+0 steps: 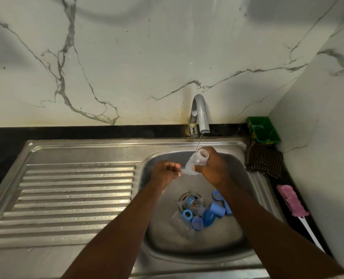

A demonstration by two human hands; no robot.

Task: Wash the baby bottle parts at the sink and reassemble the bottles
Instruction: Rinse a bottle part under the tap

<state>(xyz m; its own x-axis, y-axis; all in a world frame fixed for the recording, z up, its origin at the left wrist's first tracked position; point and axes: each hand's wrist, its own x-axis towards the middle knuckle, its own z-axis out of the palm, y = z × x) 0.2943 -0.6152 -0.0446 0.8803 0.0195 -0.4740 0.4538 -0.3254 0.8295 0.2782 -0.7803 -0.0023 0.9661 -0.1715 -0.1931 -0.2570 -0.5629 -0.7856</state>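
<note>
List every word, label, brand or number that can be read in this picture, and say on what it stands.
No text can be read with certainty.
On the clear bottle lying over the drain: blue and orange print, too blurred to read.
On the green tub in the back right corner: yellowish print along its lower edge, too small to read.
On the held bottle under the tap: no print visible.

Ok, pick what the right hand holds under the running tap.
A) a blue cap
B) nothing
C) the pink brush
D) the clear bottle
D: the right hand grips the clear bottle with its mouth up at the stream from the tap. The blue caps lie in the sink by the drain, and the pink brush lies on the counter.
</note>
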